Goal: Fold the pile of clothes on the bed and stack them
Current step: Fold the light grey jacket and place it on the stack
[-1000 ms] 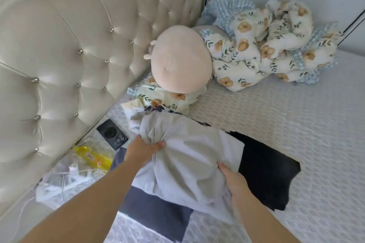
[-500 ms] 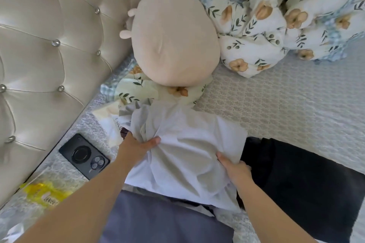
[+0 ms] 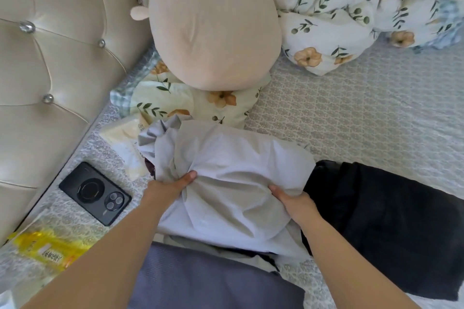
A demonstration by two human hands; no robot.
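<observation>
A pale grey-white garment (image 3: 233, 170) lies bunched on the bed in the middle of the view. My left hand (image 3: 168, 187) grips its left side, thumb on top and fingers tucked under the cloth. My right hand (image 3: 292, 202) grips its right edge, with the fingers hidden in the fabric. A black garment (image 3: 384, 221) lies flat to the right, partly under the pale one. A blue-grey garment (image 3: 211, 281) lies flat nearest me, its far edge under the pale one.
A tufted cream headboard (image 3: 57, 57) runs along the left. A black phone (image 3: 95, 193) and a yellow packet (image 3: 47, 251) lie beside it. A round beige plush (image 3: 213, 25) and floral bedding (image 3: 351, 7) fill the far side. The patterned bedspread (image 3: 364, 113) stretches right.
The camera has moved closer and lower over the bed. Both hands keep their hold on the pale garment, which now sits nearer the plush and floral pillow.
</observation>
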